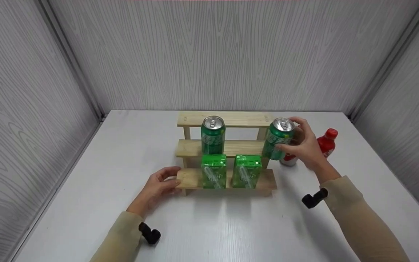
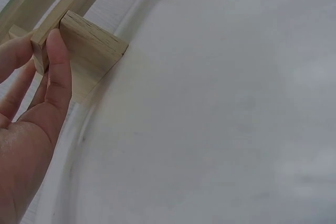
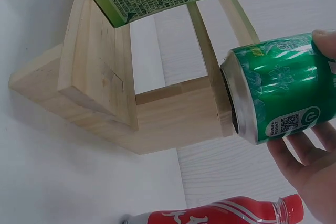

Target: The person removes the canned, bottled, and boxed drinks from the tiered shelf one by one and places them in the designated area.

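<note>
Green can [image 1: 276,142] up in the right hand [image 1: 306,145], pinched with thumb across the front and fingers curled round the far side. Leaning a little, pull-tab end up. Lower end poking out past the fingers, silver base [image 3: 245,98] right by the right end of the middle shelf [image 1: 244,147] on the wooden rack [image 1: 242,118]. Resting on that board or just off it? Can't tell, honestly. Left hand [image 1: 164,185] pinching the left end of the bottom shelf [image 1: 189,178] between thumb and fingers. Second can [image 1: 213,142], also green, upright on the middle shelf, left of centre. Two green cartons [image 1: 214,173] standing along the bottom shelf's front edge, either side of the middle. Over on the bench [image 1: 231,229], off the rack's right side, a red-capped bottle [image 1: 326,142], partly behind the right hand. Near it, something red and white [image 1: 288,160], mostly hidden by the held can.
</note>
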`<state>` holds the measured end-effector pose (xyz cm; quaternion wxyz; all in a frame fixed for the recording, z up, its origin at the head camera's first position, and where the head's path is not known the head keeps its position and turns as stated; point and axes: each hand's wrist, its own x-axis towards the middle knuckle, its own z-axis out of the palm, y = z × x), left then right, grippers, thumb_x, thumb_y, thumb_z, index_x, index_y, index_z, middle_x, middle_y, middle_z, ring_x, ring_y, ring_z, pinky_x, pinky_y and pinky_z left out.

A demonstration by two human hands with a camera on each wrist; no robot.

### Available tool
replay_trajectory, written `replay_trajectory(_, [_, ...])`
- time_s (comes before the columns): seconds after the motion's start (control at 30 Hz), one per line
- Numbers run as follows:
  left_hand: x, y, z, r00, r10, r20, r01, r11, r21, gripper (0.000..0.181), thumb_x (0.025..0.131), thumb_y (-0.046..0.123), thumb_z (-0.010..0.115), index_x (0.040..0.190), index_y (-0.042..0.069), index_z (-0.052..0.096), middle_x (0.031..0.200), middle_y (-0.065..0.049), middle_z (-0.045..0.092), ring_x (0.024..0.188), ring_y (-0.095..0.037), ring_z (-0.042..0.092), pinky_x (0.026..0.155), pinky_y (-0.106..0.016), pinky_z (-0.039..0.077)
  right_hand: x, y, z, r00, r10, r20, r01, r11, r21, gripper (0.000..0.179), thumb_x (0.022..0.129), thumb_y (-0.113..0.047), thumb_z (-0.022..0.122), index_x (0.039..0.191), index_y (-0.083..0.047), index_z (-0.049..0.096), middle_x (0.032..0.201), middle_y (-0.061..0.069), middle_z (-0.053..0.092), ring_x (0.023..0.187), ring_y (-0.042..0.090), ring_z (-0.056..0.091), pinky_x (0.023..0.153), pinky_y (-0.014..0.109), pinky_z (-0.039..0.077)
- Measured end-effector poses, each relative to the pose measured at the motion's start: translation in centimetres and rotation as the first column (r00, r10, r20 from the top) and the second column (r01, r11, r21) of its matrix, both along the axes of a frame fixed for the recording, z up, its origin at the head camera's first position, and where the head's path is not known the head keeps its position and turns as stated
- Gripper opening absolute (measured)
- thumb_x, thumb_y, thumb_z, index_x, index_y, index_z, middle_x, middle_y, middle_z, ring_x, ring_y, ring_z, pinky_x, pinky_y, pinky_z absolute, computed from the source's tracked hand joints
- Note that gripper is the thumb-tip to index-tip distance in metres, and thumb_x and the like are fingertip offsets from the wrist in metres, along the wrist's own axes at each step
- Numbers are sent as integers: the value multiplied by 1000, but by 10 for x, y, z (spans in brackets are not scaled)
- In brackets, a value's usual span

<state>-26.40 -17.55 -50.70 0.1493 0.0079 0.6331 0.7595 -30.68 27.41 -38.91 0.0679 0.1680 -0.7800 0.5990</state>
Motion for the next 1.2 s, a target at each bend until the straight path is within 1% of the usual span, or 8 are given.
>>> replay_trajectory(0.17, [-1,0,3,1000,8,3,-8,1000,-6,55,78,11,75,127,8,52,126,-13,48,102,-27,55,82,-40,50,5,11,4,999,-38,16,38,999,-1,82,74,-13,79,139,-22,30,135,11,47,120,29,46,99,53,34])
replay_trajectory(0.33, [-1,1,5,1000,3,-13,-3,1000,-8,55,79,8,74,128,5,50,125,-14,48,101,-26,55,81,-40,50,11,22,6,996,-85,27,85,996,10,81,74,-13,79,138,-25,32,134,10,47,117,28,49,97,49,38])
replay_trajectory(0.47, [-1,1,4,1000,5,-2,-5,1000,-4,55,78,8,74,128,6,51,125,-13,48,101,-26,55,81,-40,50,17,31,3,995,-96,12,96,995,12,80,75,-10,79,138,-24,33,133,12,48,116,29,50,96,49,39])
replay_trajectory(0.53, [0,1,3,1000,8,4,-8,1000,-3,55,78,9,75,127,7,52,125,-13,48,101,-26,55,82,-40,50,20,34,1,995,-101,0,101,995,22,80,74,-9,79,138,-23,32,132,12,47,115,27,51,95,44,41])
replay_trajectory(0.63, [0,1,3,1000,11,-4,-11,1000,-4,55,77,10,75,127,7,52,125,-13,49,101,-27,56,81,-39,50,24,39,-4,994,-106,-13,106,994,31,80,74,-7,79,138,-22,33,131,13,47,114,24,51,92,33,44])
replay_trajectory(0.73, [0,1,2,1000,14,-13,-14,1000,2,56,77,10,76,127,6,52,125,-14,49,101,-27,56,80,-38,51,27,43,-9,993,-119,-18,120,992,30,77,73,-6,79,136,-21,36,130,11,49,111,20,52,88,25,45])
replay_trajectory(0.97, [1,2,2,1000,15,-10,-15,1000,-1,58,75,12,78,127,6,52,125,-13,48,103,-26,55,80,-37,51,30,52,-28,990,-136,-30,137,990,43,75,73,-8,79,134,-18,36,130,8,49,115,19,49,91,28,43])
replay_trajectory(1.2, [0,1,2,1000,16,4,-16,1000,2,58,75,13,78,126,7,52,125,-12,48,103,-26,55,80,-36,51,32,56,-46,989,-148,1,148,987,59,74,73,-14,81,132,-17,36,130,8,49,117,21,47,91,26,43])
